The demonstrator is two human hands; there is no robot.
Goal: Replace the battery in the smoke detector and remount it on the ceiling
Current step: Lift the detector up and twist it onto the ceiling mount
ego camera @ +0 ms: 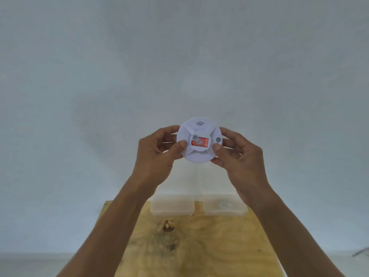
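Note:
A round white smoke detector (197,154) is held up in front of a pale wall, its face toward me, with a red label at its centre and a small grey button on its right side. My left hand (157,154) grips its left edge, thumb on the face and fingers curled behind. My right hand (237,156) grips its right edge the same way, thumb near the button. No battery is visible.
Below the hands lies a plywood board (199,246) with a dark knot (168,225). At its far edge stand two translucent plastic containers, one on the left (171,206) and one on the right (224,206) holding something round and pale.

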